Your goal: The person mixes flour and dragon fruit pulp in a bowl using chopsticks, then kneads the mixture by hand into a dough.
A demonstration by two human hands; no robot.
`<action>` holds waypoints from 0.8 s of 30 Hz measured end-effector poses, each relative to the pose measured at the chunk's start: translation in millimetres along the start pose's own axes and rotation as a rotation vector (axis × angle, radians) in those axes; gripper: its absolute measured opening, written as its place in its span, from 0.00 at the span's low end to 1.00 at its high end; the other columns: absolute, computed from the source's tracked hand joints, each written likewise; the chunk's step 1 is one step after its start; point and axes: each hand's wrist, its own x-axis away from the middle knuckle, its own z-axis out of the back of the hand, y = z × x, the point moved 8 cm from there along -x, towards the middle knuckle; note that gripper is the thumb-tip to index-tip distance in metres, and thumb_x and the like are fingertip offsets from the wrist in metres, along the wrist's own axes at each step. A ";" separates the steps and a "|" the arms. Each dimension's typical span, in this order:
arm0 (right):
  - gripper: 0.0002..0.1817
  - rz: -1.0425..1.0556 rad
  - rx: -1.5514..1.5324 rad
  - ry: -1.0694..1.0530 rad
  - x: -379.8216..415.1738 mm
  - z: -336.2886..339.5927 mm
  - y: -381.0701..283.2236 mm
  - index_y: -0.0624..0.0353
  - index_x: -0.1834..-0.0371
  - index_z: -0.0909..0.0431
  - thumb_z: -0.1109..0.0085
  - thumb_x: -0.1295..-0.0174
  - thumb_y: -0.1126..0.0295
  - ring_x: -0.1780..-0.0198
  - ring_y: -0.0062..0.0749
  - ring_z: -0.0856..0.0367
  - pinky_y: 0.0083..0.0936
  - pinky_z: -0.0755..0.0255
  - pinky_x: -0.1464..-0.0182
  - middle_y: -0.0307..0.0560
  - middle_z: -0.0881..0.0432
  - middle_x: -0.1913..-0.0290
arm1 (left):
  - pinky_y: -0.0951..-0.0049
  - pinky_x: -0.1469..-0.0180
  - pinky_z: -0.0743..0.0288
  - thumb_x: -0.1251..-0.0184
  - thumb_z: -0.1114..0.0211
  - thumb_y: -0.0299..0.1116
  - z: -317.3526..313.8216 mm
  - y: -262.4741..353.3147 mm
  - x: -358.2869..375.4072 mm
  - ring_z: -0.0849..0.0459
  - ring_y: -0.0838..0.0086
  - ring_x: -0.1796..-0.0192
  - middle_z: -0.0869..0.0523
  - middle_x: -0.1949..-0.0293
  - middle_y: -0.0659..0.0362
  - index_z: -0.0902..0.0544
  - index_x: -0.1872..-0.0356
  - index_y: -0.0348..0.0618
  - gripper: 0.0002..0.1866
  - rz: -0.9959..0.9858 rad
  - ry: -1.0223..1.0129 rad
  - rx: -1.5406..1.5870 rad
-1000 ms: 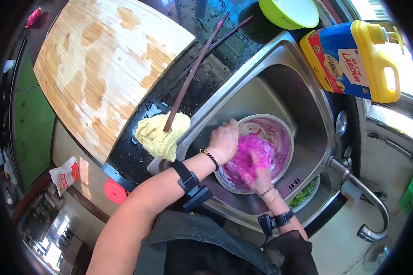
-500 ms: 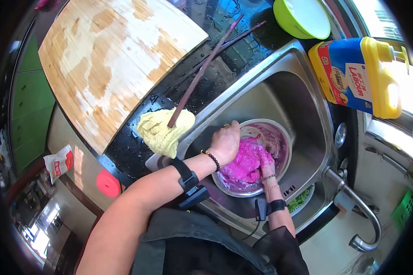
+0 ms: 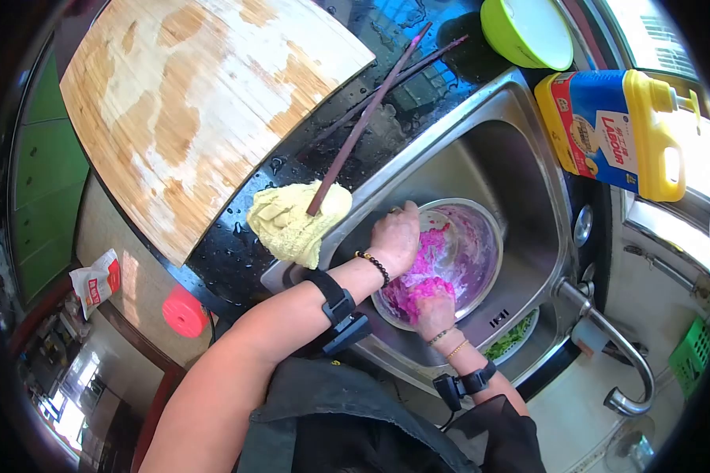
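A metal bowl (image 3: 493,272) stands in the sink, its inside smeared with pink. Sticky bright pink dough (image 3: 406,293) lies at its lower left side. My left hand (image 3: 396,240) grips the bowl's left rim, the thumb side toward the inside. Down in the bowl, my right hand (image 3: 434,309) is closed on the pink dough, which coats and partly hides its fingers. Pale yellow dough (image 3: 292,225) rests on the black counter left of the sink, with one end of a brown chopstick (image 3: 355,134) on it.
A floury wooden board (image 3: 205,102) covers the counter at upper left. Beyond the sink (image 3: 521,165) stand a green bowl (image 3: 521,39) and a yellow jug (image 3: 655,150). The faucet (image 3: 615,335) arches at right, near a bowl of chopped greens (image 3: 517,335).
My right hand has moved left and toward me inside the bowl, gathering the pink dough to that side. More of the bowl's bottom shows. My left hand stays at the rim.
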 end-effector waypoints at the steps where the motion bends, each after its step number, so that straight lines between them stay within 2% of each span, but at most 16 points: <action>1: 0.07 0.022 0.104 -0.096 1.7 -13.7 -1.5 0.52 0.73 0.22 0.41 0.55 0.64 0.65 0.45 0.24 0.38 0.31 0.62 0.48 0.22 0.73 | 0.58 0.62 0.21 0.50 0.43 0.22 -0.5 -0.9 0.1 0.17 0.50 0.64 0.20 0.68 0.42 0.32 0.64 0.33 0.11 0.010 0.000 0.014; 2: 0.07 0.021 0.102 -0.100 1.0 -20.1 -1.2 0.52 0.73 0.22 0.41 0.55 0.64 0.65 0.45 0.24 0.38 0.31 0.62 0.48 0.22 0.73 | 0.58 0.62 0.21 0.50 0.43 0.22 -1.1 -1.1 0.1 0.17 0.50 0.64 0.20 0.68 0.42 0.32 0.64 0.33 0.11 0.013 -0.004 0.016; 4: 0.05 -0.064 0.167 -0.337 2.4 -51.5 6.9 0.50 0.76 0.20 0.44 0.54 0.66 0.62 0.43 0.22 0.38 0.29 0.61 0.48 0.20 0.72 | 0.58 0.62 0.21 0.49 0.44 0.22 1.3 -0.6 0.8 0.17 0.50 0.64 0.20 0.68 0.42 0.32 0.64 0.34 0.11 0.006 0.024 0.041; 7: 0.05 -0.148 0.252 -0.468 -2.0 -75.5 9.8 0.49 0.77 0.20 0.46 0.54 0.67 0.63 0.41 0.20 0.37 0.28 0.63 0.46 0.19 0.73 | 0.58 0.62 0.21 0.48 0.44 0.22 2.4 0.2 1.0 0.17 0.51 0.64 0.20 0.68 0.42 0.31 0.64 0.34 0.10 0.018 0.009 0.037; 11: 0.08 -0.236 0.234 -0.607 -15.3 -93.5 13.0 0.51 0.74 0.18 0.49 0.46 0.70 0.66 0.39 0.16 0.34 0.24 0.66 0.47 0.17 0.71 | 0.59 0.62 0.21 0.47 0.45 0.22 4.2 1.7 2.2 0.17 0.51 0.64 0.19 0.69 0.42 0.32 0.64 0.34 0.09 0.003 0.012 0.020; 12: 0.09 -0.265 0.249 -0.644 -20.2 -94.7 14.9 0.51 0.72 0.17 0.50 0.45 0.70 0.64 0.38 0.16 0.34 0.23 0.64 0.47 0.16 0.69 | 0.60 0.62 0.21 0.47 0.45 0.22 3.8 1.8 2.1 0.17 0.51 0.63 0.19 0.68 0.42 0.32 0.64 0.34 0.10 0.001 0.000 0.009; 15: 0.10 -0.339 0.224 -0.611 -32.5 -94.3 20.6 0.50 0.70 0.17 0.51 0.43 0.70 0.63 0.39 0.16 0.33 0.23 0.64 0.47 0.16 0.68 | 0.60 0.62 0.20 0.47 0.44 0.22 1.8 1.9 2.2 0.17 0.51 0.63 0.20 0.68 0.42 0.32 0.64 0.33 0.10 0.000 -0.017 -0.036; 17: 0.10 -0.364 0.186 -0.668 -35.2 -102.7 27.2 0.49 0.66 0.17 0.51 0.43 0.68 0.61 0.39 0.16 0.34 0.24 0.61 0.47 0.16 0.66 | 0.60 0.61 0.20 0.47 0.44 0.22 2.9 1.9 2.5 0.17 0.51 0.63 0.20 0.68 0.42 0.32 0.63 0.33 0.10 0.002 -0.029 -0.037; 19: 0.10 -0.423 0.159 -0.721 -35.2 -108.3 35.3 0.50 0.66 0.18 0.45 0.48 0.62 0.59 0.38 0.17 0.34 0.25 0.61 0.46 0.16 0.63 | 0.60 0.61 0.21 0.48 0.44 0.22 3.5 1.6 0.4 0.17 0.51 0.62 0.20 0.67 0.41 0.32 0.63 0.33 0.10 0.005 -0.032 -0.031; 24: 0.10 -0.399 0.162 -0.730 -34.6 -112.2 38.8 0.47 0.64 0.18 0.48 0.46 0.63 0.59 0.39 0.17 0.36 0.26 0.58 0.47 0.17 0.64 | 0.60 0.61 0.21 0.48 0.44 0.22 0.4 0.9 1.3 0.17 0.52 0.63 0.19 0.68 0.42 0.32 0.64 0.33 0.10 -0.018 0.010 -0.012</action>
